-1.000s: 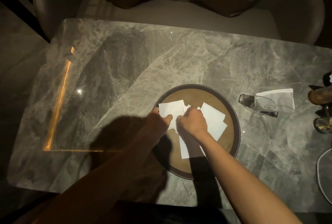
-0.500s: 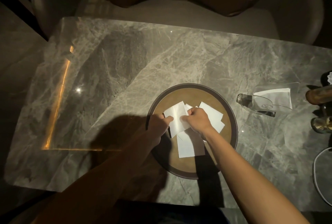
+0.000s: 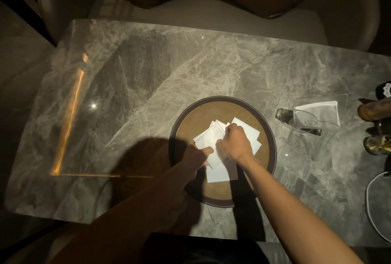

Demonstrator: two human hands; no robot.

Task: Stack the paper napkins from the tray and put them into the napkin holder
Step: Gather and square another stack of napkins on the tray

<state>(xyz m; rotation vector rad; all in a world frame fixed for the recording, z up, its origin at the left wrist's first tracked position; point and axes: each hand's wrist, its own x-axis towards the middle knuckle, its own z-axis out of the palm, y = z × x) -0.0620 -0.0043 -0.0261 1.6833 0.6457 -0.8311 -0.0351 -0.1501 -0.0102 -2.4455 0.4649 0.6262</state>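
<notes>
White napkins (image 3: 213, 138) are pinched by both the left hand (image 3: 196, 158) and right hand (image 3: 234, 143) over the round tray (image 3: 268, 136) near the table's (image 3: 148, 73) front edge; the clear napkin holder (image 3: 317, 113), 1 napkin inside, is seen toward the right edge.

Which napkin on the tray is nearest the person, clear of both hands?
The lowest white napkin, lying flat at the near side of the tray. The others sit farther up, bunched under the left hand and right hand.
</notes>
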